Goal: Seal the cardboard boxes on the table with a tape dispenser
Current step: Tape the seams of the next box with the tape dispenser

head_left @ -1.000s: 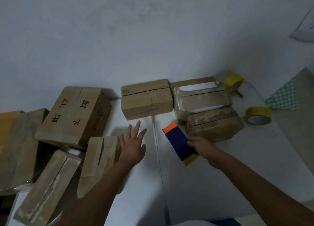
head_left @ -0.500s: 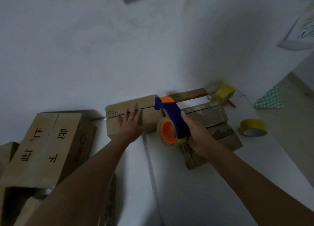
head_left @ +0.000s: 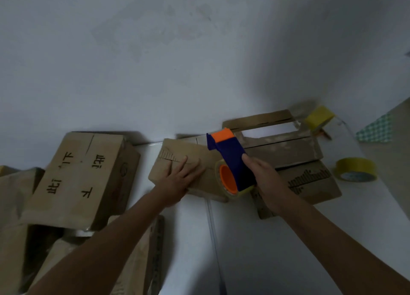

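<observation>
A small cardboard box lies on the white table, flaps closed along a centre seam. My left hand presses flat on its top with straight fingers. My right hand grips a blue tape dispenser with an orange head and an orange-cored tape roll, held just above the box's right end. To the right lie an open box and a flattened printed box.
A larger box with black characters sits at left on a pile of several other boxes. Two yellow tape rolls lie at the right. A wall stands close behind; a green-checked cloth is at the far right.
My right hand lifted the tape dispenser off the table and brought it up over the small box. My left hand moved forward onto the box top and stays there.
</observation>
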### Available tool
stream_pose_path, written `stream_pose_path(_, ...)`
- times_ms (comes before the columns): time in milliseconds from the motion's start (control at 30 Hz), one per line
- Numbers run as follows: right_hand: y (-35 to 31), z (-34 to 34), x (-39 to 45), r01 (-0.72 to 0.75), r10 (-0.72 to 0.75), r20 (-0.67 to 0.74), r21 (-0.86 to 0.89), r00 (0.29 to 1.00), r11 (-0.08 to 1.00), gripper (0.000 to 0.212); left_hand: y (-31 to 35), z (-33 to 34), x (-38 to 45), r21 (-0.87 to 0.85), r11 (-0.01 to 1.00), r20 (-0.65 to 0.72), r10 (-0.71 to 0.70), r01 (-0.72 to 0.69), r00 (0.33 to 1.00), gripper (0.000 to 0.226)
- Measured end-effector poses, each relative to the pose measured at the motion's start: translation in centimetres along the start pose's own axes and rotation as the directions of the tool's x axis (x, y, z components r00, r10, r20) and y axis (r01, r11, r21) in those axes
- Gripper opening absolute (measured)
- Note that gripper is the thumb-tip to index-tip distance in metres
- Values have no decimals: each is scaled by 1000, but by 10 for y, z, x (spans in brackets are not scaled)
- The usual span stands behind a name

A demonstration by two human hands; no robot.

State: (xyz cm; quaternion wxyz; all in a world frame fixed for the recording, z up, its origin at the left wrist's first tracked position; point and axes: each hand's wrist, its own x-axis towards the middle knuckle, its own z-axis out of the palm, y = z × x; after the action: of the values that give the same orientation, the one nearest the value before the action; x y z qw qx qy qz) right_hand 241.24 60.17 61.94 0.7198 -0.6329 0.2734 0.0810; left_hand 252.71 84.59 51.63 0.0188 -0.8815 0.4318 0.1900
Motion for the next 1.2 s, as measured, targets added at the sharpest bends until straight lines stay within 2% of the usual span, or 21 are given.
stream_pose_path(67,7,2,-9,-27,27,16,-46,1000,999,38,4,5,-15,78,990,40,116,-119,992,100)
stream_pose_path(133,13,2,-20,-53,55,19,-117,998,992,37,8,8,-24,99,971,77,210,-217,975,94)
stream_pose_path(200,19,4,-30,-72,74,5,-164,997,984,34,13,7,-32,-21,970,58,244,-243,968,76)
stream_pose_path(267,23,4,-38,-68,64,-27,-188,998,980,35,19,0,-32,-184,968,-52,165,-172,985,65)
stream_pose_path(333,25,4,-44,-59,49,-64,-176,997,983,39,27,-8,-22,-245,969,-180,-26,-19,983,55)
stream_pose_path(367,26,4,-46,-55,43,-80,-161,996,985,40,32,-12,-15,-258,962,-194,-142,89,971,53)
stream_pose_path(433,27,4,-51,-50,36,-101,-137,994,989,41,48,-11,-3,-243,937,-109,-284,252,953,55)
stream_pose_path(500,28,2,-55,-49,34,-115,-128,993,991,43,64,3,1,-208,937,-24,-291,280,956,58)
stream_pose_path(600,29,-1,-63,-43,28,-120,-126,992,991,41,56,20,-9,-222,925,-49,-327,309,944,66)
stream_pose_path(767,33,-2,-75,-44,22,-145,-148,989,988,39,13,22,-9,-163,948,-76,-289,274,954,77)
stream_pose_path(867,38,0,-80,-48,20,-152,-182,988,982,43,15,25,-10,-115,968,-78,-233,224,969,77)
stream_pose_path(967,44,1,-84,-38,10,-142,-191,990,981,43,30,29,-18,-60,993,-130,-110,103,985,71)
stream_pose_path(1100,47,-2,-93,-45,18,-136,-196,990,980,32,49,38,-33,-3,997,-57,72,-72,996,66)
stream_pose_path(1200,52,-8,-101,-74,56,-110,-171,992,983,32,74,41,-48,-15,975,-55,222,-223,974,64)
